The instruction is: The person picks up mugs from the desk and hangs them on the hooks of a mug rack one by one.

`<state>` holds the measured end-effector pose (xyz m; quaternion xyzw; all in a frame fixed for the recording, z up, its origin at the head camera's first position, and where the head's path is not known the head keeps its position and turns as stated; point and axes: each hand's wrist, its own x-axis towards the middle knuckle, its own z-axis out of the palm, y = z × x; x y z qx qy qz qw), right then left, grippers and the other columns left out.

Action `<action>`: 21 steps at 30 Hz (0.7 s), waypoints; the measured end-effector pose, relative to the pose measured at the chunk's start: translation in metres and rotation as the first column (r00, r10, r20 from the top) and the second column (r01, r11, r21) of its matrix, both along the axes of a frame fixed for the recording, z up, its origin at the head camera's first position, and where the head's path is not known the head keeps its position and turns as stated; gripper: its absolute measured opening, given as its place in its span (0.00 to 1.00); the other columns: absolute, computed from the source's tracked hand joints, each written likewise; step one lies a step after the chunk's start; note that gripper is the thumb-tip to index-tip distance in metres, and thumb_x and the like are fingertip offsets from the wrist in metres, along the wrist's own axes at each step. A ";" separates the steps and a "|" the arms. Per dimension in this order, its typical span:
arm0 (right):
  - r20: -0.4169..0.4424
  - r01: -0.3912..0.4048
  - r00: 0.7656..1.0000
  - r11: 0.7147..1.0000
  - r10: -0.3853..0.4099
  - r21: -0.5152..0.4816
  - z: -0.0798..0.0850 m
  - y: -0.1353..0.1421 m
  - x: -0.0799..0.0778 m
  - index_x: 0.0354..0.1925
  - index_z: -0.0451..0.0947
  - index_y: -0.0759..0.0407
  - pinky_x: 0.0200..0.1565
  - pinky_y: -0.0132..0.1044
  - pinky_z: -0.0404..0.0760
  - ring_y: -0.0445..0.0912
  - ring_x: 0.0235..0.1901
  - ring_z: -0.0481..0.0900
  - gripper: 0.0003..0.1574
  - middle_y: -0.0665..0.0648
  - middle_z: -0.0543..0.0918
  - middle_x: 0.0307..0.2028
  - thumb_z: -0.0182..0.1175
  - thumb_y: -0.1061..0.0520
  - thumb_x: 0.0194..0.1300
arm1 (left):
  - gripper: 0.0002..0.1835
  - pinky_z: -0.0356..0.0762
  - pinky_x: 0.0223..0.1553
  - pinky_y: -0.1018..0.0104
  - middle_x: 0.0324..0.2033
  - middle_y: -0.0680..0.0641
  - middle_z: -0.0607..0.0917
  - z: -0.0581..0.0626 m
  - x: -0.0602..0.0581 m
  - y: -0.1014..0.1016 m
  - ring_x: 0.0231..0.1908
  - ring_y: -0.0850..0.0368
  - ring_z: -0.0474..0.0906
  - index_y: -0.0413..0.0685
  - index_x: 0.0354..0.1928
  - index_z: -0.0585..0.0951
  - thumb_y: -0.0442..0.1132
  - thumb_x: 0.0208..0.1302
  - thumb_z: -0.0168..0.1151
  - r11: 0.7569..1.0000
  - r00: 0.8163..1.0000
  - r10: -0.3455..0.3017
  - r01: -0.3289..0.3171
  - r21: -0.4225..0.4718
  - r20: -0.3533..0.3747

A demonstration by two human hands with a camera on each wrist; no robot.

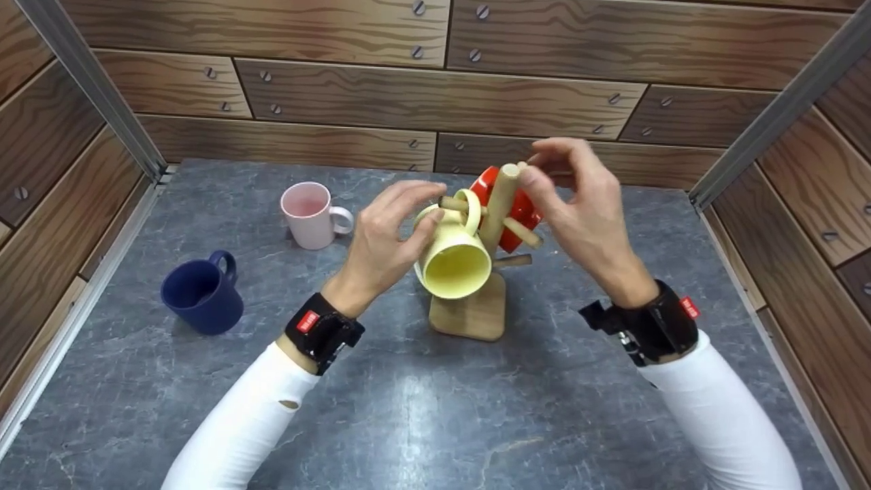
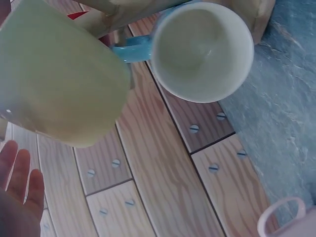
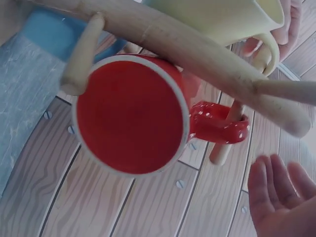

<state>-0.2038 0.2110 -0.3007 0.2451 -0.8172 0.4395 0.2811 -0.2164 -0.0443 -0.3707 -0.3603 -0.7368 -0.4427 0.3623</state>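
- Yellow mug (image 1: 452,252): handle (image 1: 474,218) looped over a rack (image 1: 501,201) peg (image 1: 451,203); hanging step apparently complete
- Left hand (image 1: 384,235), right hand (image 1: 588,204): fingers relaxed, gripping nothing
- Next move (presumably): reaching for the pink mug (image 1: 311,223)

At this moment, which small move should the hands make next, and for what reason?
Probably move the left hand from the yellow mug toward the pink mug. The yellow mug's handle loops around a peg, so it seems able to hang unsupported; the pink mug stands upright on the table, and another peg on the rack looks bare.
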 end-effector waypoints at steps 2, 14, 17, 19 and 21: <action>-0.023 0.001 1.000 1.000 -0.002 -0.026 -0.002 0.007 0.000 0.59 0.77 0.68 0.52 0.34 0.80 0.44 0.48 0.81 0.22 0.58 0.85 0.48 0.60 0.55 0.75 | 0.16 0.78 0.62 0.58 0.52 0.39 0.86 -0.003 -0.001 -0.005 0.55 0.47 0.83 0.35 0.56 0.83 0.38 0.74 0.61 1.000 0.999 0.022 -0.022 0.011 0.030; 0.123 0.163 0.981 0.983 -0.151 -0.090 -0.042 0.054 0.005 0.64 0.76 0.65 0.56 0.31 0.76 0.45 0.55 0.75 0.23 0.57 0.77 0.58 0.57 0.56 0.76 | 0.20 0.75 0.63 0.55 0.53 0.40 0.84 -0.047 -0.008 -0.057 0.56 0.46 0.81 0.37 0.59 0.82 0.44 0.76 0.59 0.975 0.959 0.214 -0.198 -0.101 0.186; 0.178 0.186 0.969 0.981 -0.173 -0.061 -0.056 0.063 0.007 0.65 0.75 0.64 0.56 0.31 0.75 0.47 0.57 0.75 0.24 0.58 0.76 0.60 0.57 0.56 0.76 | 0.20 0.73 0.64 0.53 0.55 0.39 0.83 -0.052 -0.012 -0.067 0.57 0.44 0.80 0.37 0.60 0.82 0.44 0.74 0.62 0.953 0.939 0.284 -0.255 -0.162 0.195; 0.202 0.192 0.963 0.980 -0.179 -0.043 -0.064 0.067 0.008 0.66 0.75 0.63 0.56 0.30 0.74 0.48 0.58 0.75 0.24 0.59 0.75 0.61 0.57 0.56 0.76 | 0.22 0.73 0.64 0.49 0.56 0.38 0.82 -0.054 -0.016 -0.073 0.58 0.42 0.79 0.37 0.60 0.82 0.44 0.71 0.65 0.929 0.919 0.344 -0.305 -0.208 0.191; 0.217 0.192 0.959 0.981 -0.182 -0.026 -0.070 0.071 0.009 0.66 0.74 0.63 0.56 0.30 0.73 0.49 0.59 0.75 0.24 0.59 0.75 0.62 0.57 0.56 0.77 | 0.24 0.71 0.64 0.46 0.59 0.37 0.80 -0.055 -0.020 -0.078 0.59 0.40 0.77 0.38 0.61 0.81 0.45 0.69 0.67 0.898 0.891 0.409 -0.356 -0.257 0.195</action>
